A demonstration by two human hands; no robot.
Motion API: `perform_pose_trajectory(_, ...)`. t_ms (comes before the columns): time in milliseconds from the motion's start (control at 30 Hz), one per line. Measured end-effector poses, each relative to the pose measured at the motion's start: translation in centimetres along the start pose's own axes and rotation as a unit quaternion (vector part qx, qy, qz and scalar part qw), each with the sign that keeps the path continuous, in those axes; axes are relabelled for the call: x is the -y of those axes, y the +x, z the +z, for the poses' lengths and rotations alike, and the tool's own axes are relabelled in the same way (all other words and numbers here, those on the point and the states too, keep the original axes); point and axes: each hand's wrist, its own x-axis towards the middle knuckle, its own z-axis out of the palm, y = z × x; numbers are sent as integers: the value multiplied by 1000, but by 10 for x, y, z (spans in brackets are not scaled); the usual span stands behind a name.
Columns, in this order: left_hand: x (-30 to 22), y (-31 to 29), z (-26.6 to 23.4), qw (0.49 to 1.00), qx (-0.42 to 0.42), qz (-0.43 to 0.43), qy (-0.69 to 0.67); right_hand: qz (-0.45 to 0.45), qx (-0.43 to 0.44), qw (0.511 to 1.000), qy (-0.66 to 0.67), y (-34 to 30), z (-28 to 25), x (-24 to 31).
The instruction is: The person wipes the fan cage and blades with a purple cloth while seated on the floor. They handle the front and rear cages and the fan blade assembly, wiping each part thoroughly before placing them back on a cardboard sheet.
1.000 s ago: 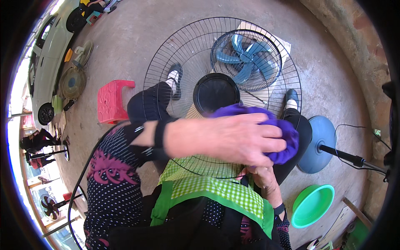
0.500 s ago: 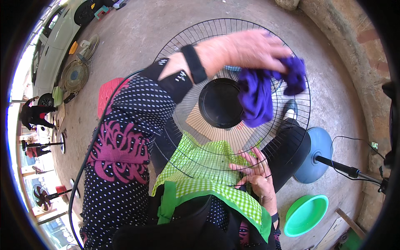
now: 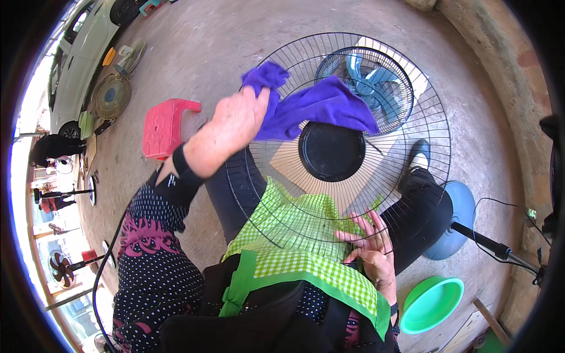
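Your left hand grips the purple cloth at the fan grille's eleven o'clock — right hand pinches its five o'clock rim; wiping looks unfinished.

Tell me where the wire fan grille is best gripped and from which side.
Grip the wire fan grille at its lower rim, from the person's side, probably. It leans on the lap there, where the right hand already threads its fingers through the wires. The left hand is busy with the purple cloth.

Crumpled purple cloth draped over round wire fan guard
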Motion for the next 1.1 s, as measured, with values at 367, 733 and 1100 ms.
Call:
perform_pose_trajectory(367, -89, -69, -67, 797, 468, 154, -350, -4, -16, 1000, -8, 2, 1, 3)
perform_pose_trajectory(733, -21, 95, -38, 859, -167, 2, -485, -1, 15, 1000, -2, 3, -11, 0)
perform_pose_trajectory(1100, -149, 131, -38, 827, -206, 78, -517, 6, 14, 999, -32, 1, -3, 3)
